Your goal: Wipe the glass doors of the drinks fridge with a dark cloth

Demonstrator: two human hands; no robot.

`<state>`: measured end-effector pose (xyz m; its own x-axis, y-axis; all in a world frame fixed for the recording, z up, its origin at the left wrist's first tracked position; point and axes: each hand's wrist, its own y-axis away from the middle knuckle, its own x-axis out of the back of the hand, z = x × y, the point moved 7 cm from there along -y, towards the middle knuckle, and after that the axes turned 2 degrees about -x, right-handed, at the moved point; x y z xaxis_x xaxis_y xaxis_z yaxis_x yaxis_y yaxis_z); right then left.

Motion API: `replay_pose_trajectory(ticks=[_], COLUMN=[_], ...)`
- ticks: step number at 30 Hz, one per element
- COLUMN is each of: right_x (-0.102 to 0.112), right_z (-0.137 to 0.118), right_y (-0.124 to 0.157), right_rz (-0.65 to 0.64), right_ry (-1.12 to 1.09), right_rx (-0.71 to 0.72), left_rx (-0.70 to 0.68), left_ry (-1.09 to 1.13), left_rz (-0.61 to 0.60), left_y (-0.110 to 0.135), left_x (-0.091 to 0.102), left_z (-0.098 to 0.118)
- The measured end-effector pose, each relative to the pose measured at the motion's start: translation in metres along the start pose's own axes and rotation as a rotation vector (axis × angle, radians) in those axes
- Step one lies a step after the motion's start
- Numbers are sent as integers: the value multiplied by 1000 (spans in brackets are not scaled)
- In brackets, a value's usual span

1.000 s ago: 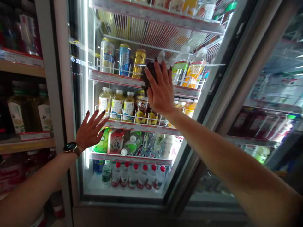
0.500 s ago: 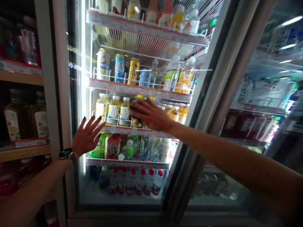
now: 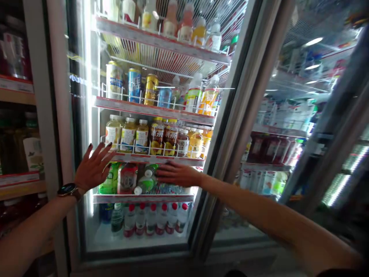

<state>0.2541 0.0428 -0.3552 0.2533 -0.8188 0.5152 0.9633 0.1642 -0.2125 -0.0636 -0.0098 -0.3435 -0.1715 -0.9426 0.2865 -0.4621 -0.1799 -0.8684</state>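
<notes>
My left hand (image 3: 93, 166), a watch (image 3: 68, 189) on its wrist, is spread open at the left side of a lit drinks fridge. A green bottle (image 3: 108, 179) and a red-labelled bottle (image 3: 127, 178) stand just to its right. My right hand (image 3: 180, 174) stretches across the lower shelf, fingers extended and holding nothing I can see. Beside its fingertips, green-and-clear bottles (image 3: 146, 184) lie on their sides. Above it are brown tea bottles with yellow caps (image 3: 157, 136). Whether either hand touches anything, I cannot tell.
Price-strip shelf edges (image 3: 155, 109) cross the fridge. Cans (image 3: 134, 85) and juice bottles stand higher up; several red-capped bottles (image 3: 151, 220) stand at the bottom. A thick metal door frame (image 3: 239, 104) rises at right, and a side shelf (image 3: 17, 180) holds bottles at left.
My right hand has dropped from the tea-bottle shelf to the shelf below, uncovering the brown tea bottles. My left hand stays spread. The view has shifted to the right.
</notes>
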Motion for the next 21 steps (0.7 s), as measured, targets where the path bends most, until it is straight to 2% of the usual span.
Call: replay_pose_trajectory(ticks=[2, 4, 5, 6, 7, 9, 11, 13, 14, 15, 16, 17, 21], right_x=[33, 63, 72, 73, 67, 38, 1, -23, -26, -25, -18, -7, 47], right_z=[70, 131, 145, 145, 132, 79, 10, -46, -60, -61, -50, -27, 102], right_y=[22, 50, 63, 74, 81, 88, 92, 96, 99, 103, 108, 112, 112], right_rz=[38, 173, 266, 355, 426, 493, 476, 450, 436, 424, 419, 424, 511], right_ry=[53, 136, 177, 207, 220, 191, 110, 62, 51, 47, 54, 68, 176], right_rx=[-288, -664, -821, -936, -1007, -1064, -1073, -1025, -1001, -983, -984, -1004, -1153], left_rx=[28, 52, 57, 57, 57, 50, 43, 44, 45, 47, 49, 48, 50], left_ry=[10, 15, 19, 23, 25, 23, 24, 31, 37, 42, 45, 46, 26], left_rz=[-12, -20, -21, -16, -14, -14, -8, -6, -1, 2, 5, 3, -10], left_y=[1, 3, 4, 4, 5, 5, 4, 2, 1, 1, 0, 0, 3], left_x=[-1, -3, -4, -4, -4, -4, -3, -1, 0, 0, 1, 0, -2], left_z=[-1, -3, -3, -4, -4, -4, -2, -1, 0, 0, 0, 0, -2])
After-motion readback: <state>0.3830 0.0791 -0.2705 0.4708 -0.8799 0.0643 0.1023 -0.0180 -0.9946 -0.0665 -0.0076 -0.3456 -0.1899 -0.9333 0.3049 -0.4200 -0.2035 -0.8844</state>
